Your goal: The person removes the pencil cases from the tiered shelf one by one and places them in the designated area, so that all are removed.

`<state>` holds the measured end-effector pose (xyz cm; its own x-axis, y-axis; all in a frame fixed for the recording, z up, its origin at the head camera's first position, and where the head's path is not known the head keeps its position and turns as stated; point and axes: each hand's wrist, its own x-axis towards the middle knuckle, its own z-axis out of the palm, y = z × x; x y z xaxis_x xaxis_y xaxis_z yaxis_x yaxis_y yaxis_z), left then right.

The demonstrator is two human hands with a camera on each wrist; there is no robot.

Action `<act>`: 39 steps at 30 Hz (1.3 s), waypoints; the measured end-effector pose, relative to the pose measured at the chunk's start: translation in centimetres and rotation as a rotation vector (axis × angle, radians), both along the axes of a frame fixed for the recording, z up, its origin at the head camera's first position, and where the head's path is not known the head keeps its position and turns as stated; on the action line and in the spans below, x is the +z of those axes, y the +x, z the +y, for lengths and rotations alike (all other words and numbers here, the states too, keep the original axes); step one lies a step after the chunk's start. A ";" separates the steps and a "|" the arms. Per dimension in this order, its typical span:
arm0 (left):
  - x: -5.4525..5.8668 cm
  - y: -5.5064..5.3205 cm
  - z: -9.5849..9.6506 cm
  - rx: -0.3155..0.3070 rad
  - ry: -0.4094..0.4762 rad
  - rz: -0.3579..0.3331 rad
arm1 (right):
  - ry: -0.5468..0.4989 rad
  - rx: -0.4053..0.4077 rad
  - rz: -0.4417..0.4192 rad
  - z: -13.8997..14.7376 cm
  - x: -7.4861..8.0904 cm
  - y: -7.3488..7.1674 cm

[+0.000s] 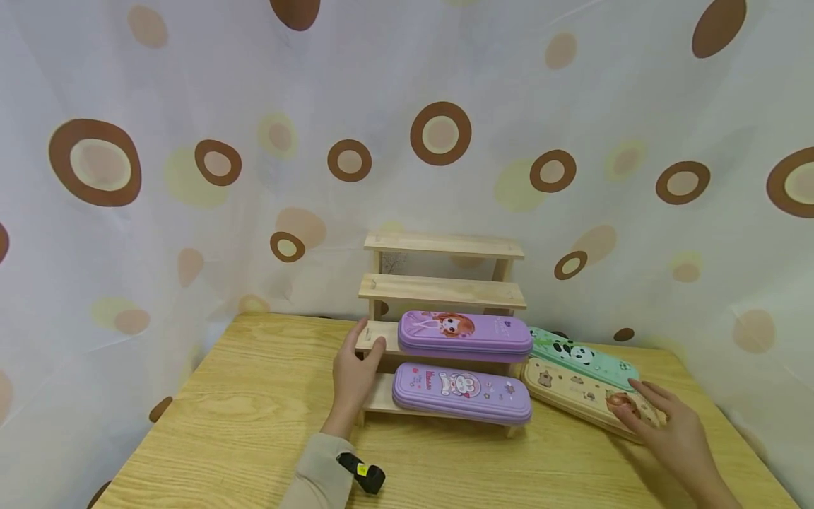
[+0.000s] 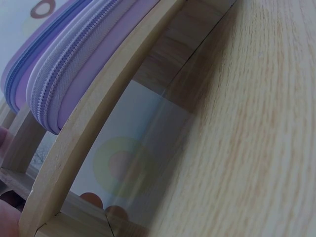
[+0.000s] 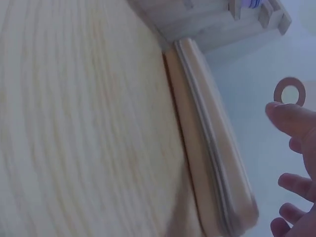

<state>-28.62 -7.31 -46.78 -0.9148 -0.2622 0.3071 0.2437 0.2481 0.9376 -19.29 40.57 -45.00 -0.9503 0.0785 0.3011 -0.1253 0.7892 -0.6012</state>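
My left hand (image 1: 354, 375) grips the left side of a stepped wooden shelf (image 1: 441, 290), thumb in front and fingers along the outer side. A purple pencil case (image 1: 470, 332) with a cartoon girl lies on the shelf's second step from the bottom. On the lowest step sits a lilac pencil case (image 1: 461, 392) with a bunny print; its zipper shows in the left wrist view. To the right, my right hand (image 1: 677, 431) hovers with spread fingers over the near end of a beige pencil case (image 1: 572, 389) on the table. Behind that case lies a green panda pencil case (image 1: 585, 357).
The shelf stands on a wood-grain table (image 1: 254, 417), close to a patterned curtain (image 1: 407, 92) at the back. The upper two steps of the shelf rise behind the cases. A black strap (image 1: 362, 472) is on the left sleeve.
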 end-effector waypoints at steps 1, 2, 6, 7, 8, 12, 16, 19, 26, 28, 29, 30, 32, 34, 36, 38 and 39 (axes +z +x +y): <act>0.0 0.0 0.0 0.000 0.000 -0.001 | -0.002 -0.001 0.009 -0.3 0.2 -0.1; 0.0 0.0 0.0 0.002 -0.001 -0.004 | 0.000 -0.001 0.022 -0.6 0.4 -0.2; 0.0 -0.1 0.0 0.004 -0.003 -0.009 | -0.020 0.015 0.083 -1.7 1.0 -0.6; 0.0 -0.1 0.0 0.002 -0.002 -0.010 | -0.027 0.022 0.097 -2.0 1.2 -0.6; 0.0 -0.1 0.0 0.001 -0.002 -0.010 | -0.037 0.029 0.109 -2.3 1.3 -0.7; 0.0 0.0 0.0 0.000 0.001 -0.015 | -0.089 0.064 0.140 -3.5 1.9 -1.0; 0.1 0.0 0.0 -0.004 0.000 -0.012 | -0.130 0.096 0.168 -4.5 2.4 -1.6; 0.1 0.0 0.0 -0.004 -0.001 -0.009 | -0.133 0.122 0.212 -5.4 2.6 -2.2; 0.1 -0.1 0.0 0.002 -0.004 -0.010 | -0.143 0.204 0.233 -7.7 3.2 -3.4; 0.2 -0.1 0.0 0.005 -0.005 -0.008 | -0.145 0.228 0.222 -8.3 3.6 -3.7; 0.2 0.0 0.0 0.006 -0.004 -0.007 | -0.142 0.237 0.215 -8.6 3.8 -3.9; 0.2 0.0 0.0 0.007 -0.004 -0.006 | -0.142 0.248 0.203 -9.0 4.0 -4.0; 0.2 0.0 0.0 0.008 -0.004 -0.006 | -0.137 0.265 0.184 -9.6 4.3 -4.3; 0.2 0.0 0.0 0.010 -0.005 -0.006 | -0.139 0.284 0.165 -10.3 4.6 -4.6; 0.2 0.0 0.0 0.010 -0.006 -0.009 | -0.147 0.305 0.145 -10.9 4.8 -4.9; 0.1 0.0 0.0 0.010 -0.006 -0.009 | -0.156 0.327 0.128 -11.5 5.0 -5.2; 0.1 0.0 0.0 0.010 -0.005 -0.009 | -0.158 0.334 0.119 -11.7 5.1 -5.3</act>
